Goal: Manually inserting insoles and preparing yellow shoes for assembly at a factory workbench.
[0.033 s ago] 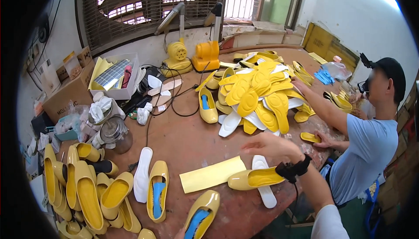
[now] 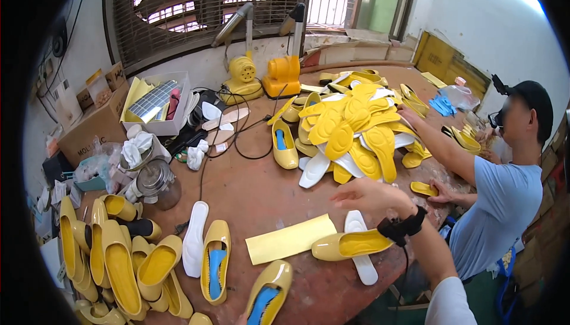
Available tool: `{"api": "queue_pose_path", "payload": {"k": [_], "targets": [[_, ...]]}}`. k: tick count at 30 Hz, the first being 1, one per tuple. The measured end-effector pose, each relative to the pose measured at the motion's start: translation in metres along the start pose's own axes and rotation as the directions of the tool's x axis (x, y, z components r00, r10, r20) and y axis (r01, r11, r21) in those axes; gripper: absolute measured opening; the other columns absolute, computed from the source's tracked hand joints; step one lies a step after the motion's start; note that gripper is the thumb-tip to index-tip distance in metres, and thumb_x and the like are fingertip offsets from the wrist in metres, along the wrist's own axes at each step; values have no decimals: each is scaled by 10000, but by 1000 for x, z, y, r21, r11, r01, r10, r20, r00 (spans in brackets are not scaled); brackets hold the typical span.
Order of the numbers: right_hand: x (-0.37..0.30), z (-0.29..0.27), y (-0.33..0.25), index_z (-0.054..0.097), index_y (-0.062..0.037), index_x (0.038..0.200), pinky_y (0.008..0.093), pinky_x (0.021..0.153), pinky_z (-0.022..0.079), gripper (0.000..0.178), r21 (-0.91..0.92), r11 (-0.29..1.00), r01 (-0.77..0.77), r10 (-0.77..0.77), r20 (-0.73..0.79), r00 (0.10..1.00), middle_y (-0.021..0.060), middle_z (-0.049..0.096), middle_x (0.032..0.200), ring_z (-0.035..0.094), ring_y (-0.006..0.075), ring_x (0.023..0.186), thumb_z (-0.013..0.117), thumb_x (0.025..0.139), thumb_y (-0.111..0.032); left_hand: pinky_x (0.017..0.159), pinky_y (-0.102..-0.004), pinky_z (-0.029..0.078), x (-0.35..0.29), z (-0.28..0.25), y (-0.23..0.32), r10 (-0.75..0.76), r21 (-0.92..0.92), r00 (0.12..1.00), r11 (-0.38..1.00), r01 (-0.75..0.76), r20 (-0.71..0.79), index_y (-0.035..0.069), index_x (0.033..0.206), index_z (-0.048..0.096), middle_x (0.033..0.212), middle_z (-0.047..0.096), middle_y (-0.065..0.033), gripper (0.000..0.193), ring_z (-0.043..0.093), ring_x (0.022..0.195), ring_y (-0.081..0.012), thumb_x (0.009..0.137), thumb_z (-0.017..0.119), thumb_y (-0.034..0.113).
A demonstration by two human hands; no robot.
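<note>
At the lower edge, my left hand (image 2: 242, 319) shows only its fingertips, against the side of a yellow shoe (image 2: 279, 273) with a blue insert (image 2: 262, 305) inside; they grip it. My right hand (image 2: 374, 195) hovers over the table with fingers stretched to the left and nothing in them. A dark strap (image 2: 402, 226) circles that wrist. Below it, another yellow shoe (image 2: 332, 246) lies across a white insole (image 2: 363, 267), beside a pale yellow sheet (image 2: 285, 240). Left of these are a yellow shoe with a blue insert (image 2: 216, 230) and a white insole (image 2: 194, 242).
Several yellow shoes (image 2: 116, 254) crowd the left side. A heap of yellow and white insoles (image 2: 356, 123) fills the far middle. Behind stand two blowers (image 2: 281, 75), with a cable (image 2: 202, 176) trailing across the table. A glass jar (image 2: 163, 188) stands left. A co-worker (image 2: 504, 200) works at right.
The shoe in my left hand has shifted slightly left and down. The whole view has moved a little; my right hand stays stretched out over the table.
</note>
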State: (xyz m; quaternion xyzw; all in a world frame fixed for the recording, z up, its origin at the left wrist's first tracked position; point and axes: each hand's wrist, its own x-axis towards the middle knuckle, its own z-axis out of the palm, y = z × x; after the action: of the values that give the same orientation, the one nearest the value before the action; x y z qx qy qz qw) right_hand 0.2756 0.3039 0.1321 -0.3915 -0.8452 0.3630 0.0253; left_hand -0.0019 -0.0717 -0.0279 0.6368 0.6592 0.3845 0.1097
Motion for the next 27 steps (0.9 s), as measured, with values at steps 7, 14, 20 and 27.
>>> {"api": "queue_pose_path", "payload": {"k": [7, 14, 20, 27], "targets": [[124, -13, 28, 640, -43, 1242, 407, 891, 529, 415, -304, 953, 2, -26, -76, 997, 187, 700, 1108, 674, 333, 1016, 666, 914, -296, 1031, -500, 460, -14, -4, -22, -141, 130, 982, 979, 158, -129, 25, 979, 684, 1322, 568, -282, 220, 531, 1222, -490, 787, 786, 56], [253, 60, 81, 497, -44, 1340, 480, 916, 514, 660, -367, 911, -188, 1, -454, 891, 265, 569, 1257, 564, 448, 1161, 745, 820, -366, 1018, -520, 463, -1, -2, -39, -86, 107, 995, 990, 91, -50, 52, 995, 685, 1323, 563, -288, 221, 533, 1213, -495, 800, 787, 68], [218, 92, 59, 689, -40, 1008, 478, 751, 547, 364, -291, 957, -19, -52, -236, 970, 219, 686, 842, 681, 390, 820, 731, 809, -341, 1001, -535, 461, 74, 6, -60, -93, 244, 994, 964, 104, -57, 64, 1043, 681, 1336, 553, -283, 265, 540, 1197, -495, 795, 775, 60], [140, 91, 94, 709, -25, 1034, 469, 703, 543, 376, 63, 981, -184, 185, -594, 783, 191, 699, 904, 682, 368, 846, 708, 881, -369, 1108, -528, 356, 209, 20, -22, 38, 366, 999, 929, -46, 28, 29, 1348, 495, 1446, 435, -281, 615, 438, 1307, -477, 798, 765, 78]]}}
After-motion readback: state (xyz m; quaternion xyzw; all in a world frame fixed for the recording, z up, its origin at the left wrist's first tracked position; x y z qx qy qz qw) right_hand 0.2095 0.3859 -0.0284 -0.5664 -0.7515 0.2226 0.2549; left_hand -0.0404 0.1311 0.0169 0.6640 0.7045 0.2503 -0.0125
